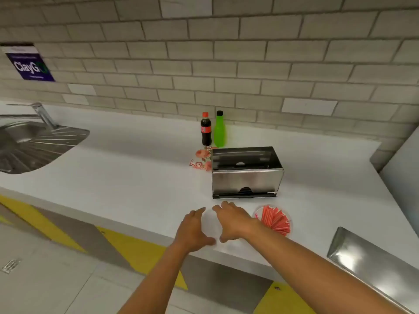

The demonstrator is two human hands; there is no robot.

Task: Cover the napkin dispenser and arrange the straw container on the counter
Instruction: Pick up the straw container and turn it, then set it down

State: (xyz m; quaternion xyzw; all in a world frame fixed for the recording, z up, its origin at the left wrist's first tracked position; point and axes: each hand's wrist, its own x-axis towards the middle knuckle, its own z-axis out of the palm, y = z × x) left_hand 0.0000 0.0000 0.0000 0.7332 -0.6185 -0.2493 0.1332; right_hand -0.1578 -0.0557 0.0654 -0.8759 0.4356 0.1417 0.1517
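Steel napkin dispenser (247,177) uncovered, cover (374,266) lying apart on table (127,168). Straw container (273,219) unplaced. Both hands, left (192,232) and right (233,220), cup something pale, unclear.

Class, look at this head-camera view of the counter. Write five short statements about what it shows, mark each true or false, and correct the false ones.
1. The napkin dispenser has its top open. True.
2. Two bottles stand behind it, by the wall: a cola bottle and a green bottle. True.
3. The straw container sits left of both hands. False: it is to the right of the right hand.
4. The left hand grips the green bottle. False: it is near the counter's front edge, beside the right hand.
5. A sink lies at the left. True.
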